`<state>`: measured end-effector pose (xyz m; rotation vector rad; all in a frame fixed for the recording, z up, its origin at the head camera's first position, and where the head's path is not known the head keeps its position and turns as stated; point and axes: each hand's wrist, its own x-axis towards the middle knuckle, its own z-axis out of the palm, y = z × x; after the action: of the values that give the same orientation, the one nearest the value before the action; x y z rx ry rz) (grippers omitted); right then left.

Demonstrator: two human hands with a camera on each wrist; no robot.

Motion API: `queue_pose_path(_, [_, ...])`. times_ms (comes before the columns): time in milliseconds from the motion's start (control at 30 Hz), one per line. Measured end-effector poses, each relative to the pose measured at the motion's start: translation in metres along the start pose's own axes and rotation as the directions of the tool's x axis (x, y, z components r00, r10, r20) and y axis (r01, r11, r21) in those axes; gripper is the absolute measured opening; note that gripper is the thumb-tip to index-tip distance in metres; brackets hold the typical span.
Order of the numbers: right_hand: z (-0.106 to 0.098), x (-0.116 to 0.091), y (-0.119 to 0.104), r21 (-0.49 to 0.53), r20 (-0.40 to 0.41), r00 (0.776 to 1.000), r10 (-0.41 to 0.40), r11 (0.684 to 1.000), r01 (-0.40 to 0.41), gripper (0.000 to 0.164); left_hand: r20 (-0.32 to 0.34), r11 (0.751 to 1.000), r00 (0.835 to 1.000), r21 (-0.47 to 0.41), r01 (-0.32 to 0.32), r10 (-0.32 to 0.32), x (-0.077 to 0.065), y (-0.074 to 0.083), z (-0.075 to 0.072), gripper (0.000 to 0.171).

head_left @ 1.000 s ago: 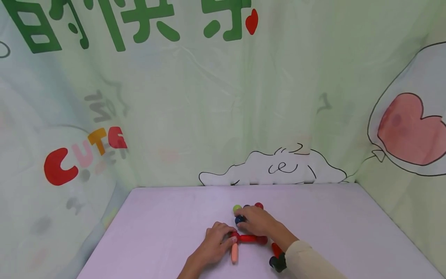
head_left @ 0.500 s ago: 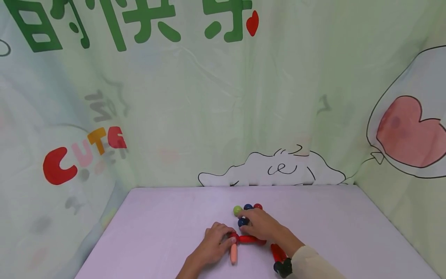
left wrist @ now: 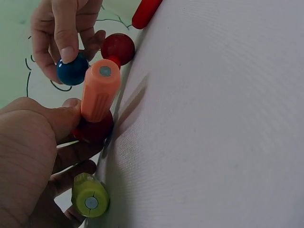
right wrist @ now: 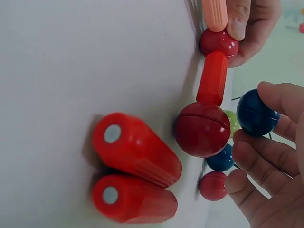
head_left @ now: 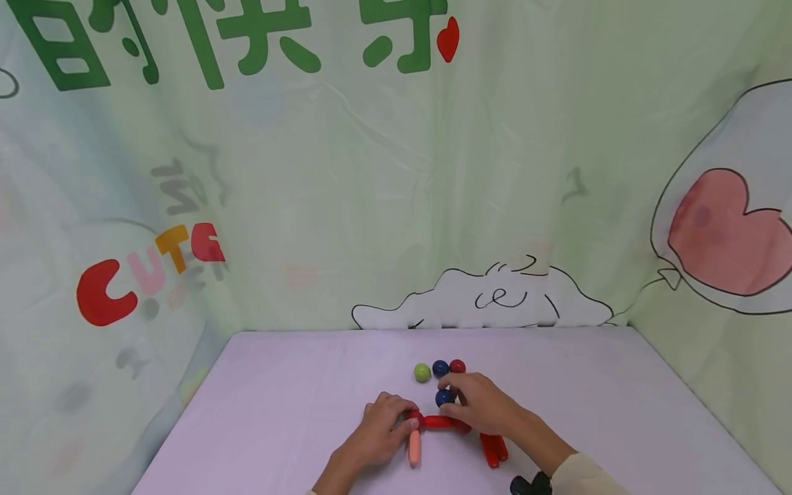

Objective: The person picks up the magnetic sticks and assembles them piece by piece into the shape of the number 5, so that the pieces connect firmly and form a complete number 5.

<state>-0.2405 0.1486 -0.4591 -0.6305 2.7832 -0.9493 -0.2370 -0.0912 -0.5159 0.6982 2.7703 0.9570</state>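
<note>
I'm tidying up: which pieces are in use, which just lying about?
In use: blue ball in right hand; red ball in left hand; attached peach stick, red stick and second red ball.
Apparently loose: two red sticks, green ball, second blue ball, third red ball, black pieces; lime stick unclear.

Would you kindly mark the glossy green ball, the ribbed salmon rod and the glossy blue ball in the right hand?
Glossy green ball (head_left: 422, 372): head view, front centre.
Ribbed salmon rod (left wrist: 99, 92): left wrist view, side.
Held glossy blue ball (right wrist: 255, 115): right wrist view, centre.
</note>
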Motion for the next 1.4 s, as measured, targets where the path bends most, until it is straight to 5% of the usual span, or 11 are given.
queue_pose_path(733, [0.027,-0.023,-0.017,0.125,0.092,0.991,-0.102,0.988,0.090,0.022,-0.023,1.000,1.000,-0.012,-0.005,0.004,0.007,0.001,-0.002,0.028])
queue_pose_path(1000, [0.048,-0.034,-0.026,0.223,0.182,0.983,-0.015,0.974,-0.027,0.024,-0.012,1.000,1.000,-0.004,0.017,-0.017,0.011,0.003,-0.001,0.028])
queue_pose_path(1400, [0.060,-0.035,-0.033,0.178,0.215,0.976,-0.016,0.984,-0.023,0.024,0.000,1.000,1.000,0.011,0.010,-0.010,0.008,0.004,-0.002,0.032])
